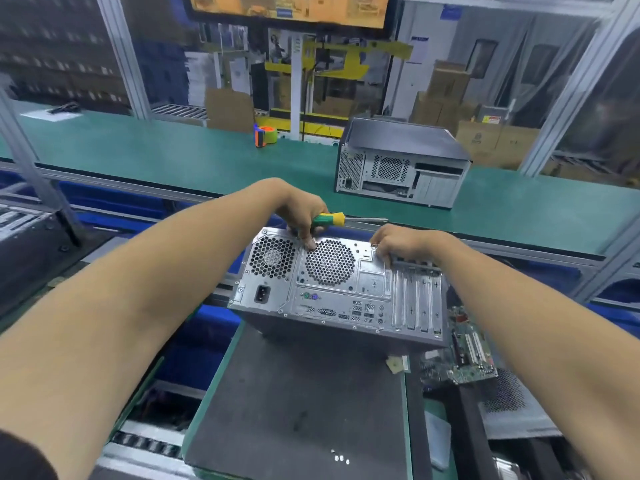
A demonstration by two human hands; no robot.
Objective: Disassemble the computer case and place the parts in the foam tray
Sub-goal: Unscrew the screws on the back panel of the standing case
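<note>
A: Where is the computer case now?

B: On a dark mat on the table, rear panel facing the camera. Both hands sit on its upper rear edge.

A: State of the hands?

B: The left hand is curled round a screwdriver with a green and yellow handle; the shaft points toward the right hand. Its fingertips also touch the panel just above the round fan grille. The right hand has its fingers hooked over the top edge above the expansion slot covers, pinching or pulling there. What it holds, if anything small, cannot be told.

A: Handling?

B: Judged: sheet steel, stiff, fairly heavy if still loaded. The stamped edges look thin and likely sharp. The painted side skin may be slick. The perforated grilles and slot covers would flex, so poor grips.

A: Best hold?

B: Probably the folded frame edges at the corners, both hands, well apart. For the side panel, the rear lip under the right hand.

A: Anything else nearby?

B: A green circuit board lies below the right forearm. Small screws lie on the mat nearer the person. A second case stands beyond the hands on the green belt, with a tape dispenser farther off. No foam tray identified.
</note>
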